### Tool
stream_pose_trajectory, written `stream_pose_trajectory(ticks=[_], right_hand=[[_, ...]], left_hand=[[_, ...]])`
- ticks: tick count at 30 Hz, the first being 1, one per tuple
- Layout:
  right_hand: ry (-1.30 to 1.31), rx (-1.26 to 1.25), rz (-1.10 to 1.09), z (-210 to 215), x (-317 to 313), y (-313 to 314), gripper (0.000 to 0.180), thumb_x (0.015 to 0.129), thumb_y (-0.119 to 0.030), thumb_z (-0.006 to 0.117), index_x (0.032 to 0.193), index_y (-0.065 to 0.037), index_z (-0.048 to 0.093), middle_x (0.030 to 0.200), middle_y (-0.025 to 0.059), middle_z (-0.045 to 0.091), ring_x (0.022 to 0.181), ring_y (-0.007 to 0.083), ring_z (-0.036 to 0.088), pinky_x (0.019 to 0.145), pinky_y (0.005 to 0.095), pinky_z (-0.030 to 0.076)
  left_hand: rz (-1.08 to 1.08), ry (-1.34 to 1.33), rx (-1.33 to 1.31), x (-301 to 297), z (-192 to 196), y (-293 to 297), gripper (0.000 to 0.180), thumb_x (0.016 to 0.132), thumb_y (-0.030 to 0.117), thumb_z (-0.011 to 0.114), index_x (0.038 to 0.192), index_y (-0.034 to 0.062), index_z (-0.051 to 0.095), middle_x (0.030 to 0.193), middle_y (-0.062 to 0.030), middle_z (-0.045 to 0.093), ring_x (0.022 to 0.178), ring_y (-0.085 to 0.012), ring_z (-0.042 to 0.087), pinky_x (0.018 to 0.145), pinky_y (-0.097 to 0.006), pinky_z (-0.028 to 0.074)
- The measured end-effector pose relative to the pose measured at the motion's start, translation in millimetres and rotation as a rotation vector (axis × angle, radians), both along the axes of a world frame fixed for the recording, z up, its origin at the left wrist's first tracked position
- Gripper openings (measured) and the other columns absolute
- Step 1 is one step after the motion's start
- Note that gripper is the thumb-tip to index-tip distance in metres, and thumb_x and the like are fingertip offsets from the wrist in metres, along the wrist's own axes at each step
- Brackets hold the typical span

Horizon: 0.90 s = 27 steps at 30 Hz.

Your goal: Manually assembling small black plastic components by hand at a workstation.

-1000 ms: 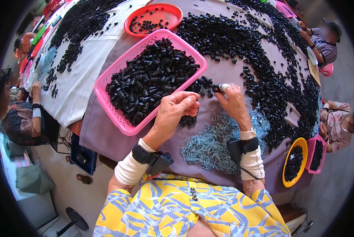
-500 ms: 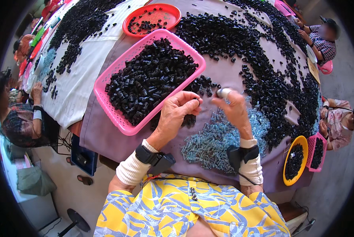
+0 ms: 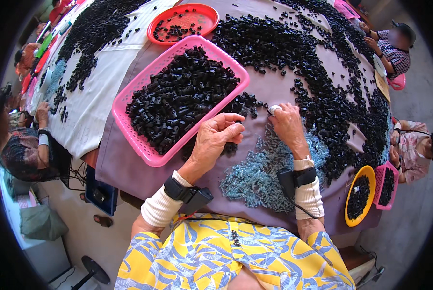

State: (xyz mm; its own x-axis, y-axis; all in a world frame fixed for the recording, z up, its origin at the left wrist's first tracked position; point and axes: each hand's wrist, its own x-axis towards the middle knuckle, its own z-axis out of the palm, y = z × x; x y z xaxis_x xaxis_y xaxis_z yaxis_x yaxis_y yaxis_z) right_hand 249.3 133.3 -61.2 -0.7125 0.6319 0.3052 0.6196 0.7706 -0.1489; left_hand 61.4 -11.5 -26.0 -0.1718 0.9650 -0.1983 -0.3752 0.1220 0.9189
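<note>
My left hand (image 3: 217, 140) is closed in a pinch beside the pink basket's edge, with a small black plastic part (image 3: 238, 123) at its fingertips, mostly hidden. My right hand (image 3: 290, 126) is a little to the right, its fingers bent together and a white wrap on one finger. What those fingers hold, if anything, cannot be made out. Beneath and in front of it spreads a heap of small pale-blue, spring-like pieces (image 3: 255, 179). Loose black parts (image 3: 248, 102) lie between the hands and the pink basket (image 3: 153, 159), which is heaped with larger black plastic pieces (image 3: 178, 96).
A red tray (image 3: 204, 21) with scattered black parts is beyond the basket. Black parts (image 3: 274, 43) cover much of the cloth-topped table (image 3: 115, 157). A yellow tray (image 3: 369, 203) and a small pink basket (image 3: 394, 193) are at the right edge. Other people sit on both sides.
My right hand has moved slightly up, its fingers now turned down toward the table beside the loose black parts. The left hand keeps its pinch nearly in place.
</note>
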Motion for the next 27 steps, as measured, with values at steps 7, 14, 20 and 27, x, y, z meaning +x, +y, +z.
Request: stream_pose_trajectory(ticks=[7,14,20,27], right_hand=[[0.189,-0.224,-0.023,13,-5,-10,0.009,0.074,-0.011,0.065,0.077,-0.003,0.062,0.074,0.0108,0.063,0.073,0.0283,0.06,0.068,0.0394,0.044],[0.527,-0.716,0.051,59,-24,-47,0.014,0.073,-0.008,0.07,0.086,-0.003,0.065,0.074,0.0102,0.066,0.063,0.0192,0.063,0.058,0.0288,0.047],[0.526,-0.54,0.185,54,-29,-49,0.015,0.071,-0.006,0.071,0.082,-0.001,0.062,0.072,0.0123,0.06,0.062,0.0249,0.059,0.055,0.0316,0.046],[0.388,-0.467,0.253,58,-29,-52,0.017,0.071,-0.006,0.07,0.083,-0.001,0.06,0.07,0.013,0.058,0.062,0.0282,0.059,0.054,0.035,0.044]], left_hand=[[0.012,0.057,0.073,3,-6,3,0.025,0.085,0.01,0.065,0.106,0.0003,0.059,0.082,-0.0013,0.062,0.072,-0.0073,0.058,0.067,-0.02,0.048],[0.002,0.11,0.051,5,-6,3,0.022,0.084,0.006,0.064,0.105,0.0004,0.061,0.085,0.0003,0.061,0.074,-0.0053,0.056,0.068,-0.019,0.047],[-0.013,0.199,0.088,7,-7,2,0.024,0.083,0.004,0.065,0.106,0.0014,0.063,0.092,-0.0003,0.063,0.078,-0.0054,0.056,0.071,-0.019,0.047],[-0.031,0.401,0.119,5,-7,-3,0.023,0.081,0.003,0.065,0.103,0.0005,0.066,0.088,0.0014,0.058,0.078,-0.006,0.054,0.07,-0.02,0.045]])
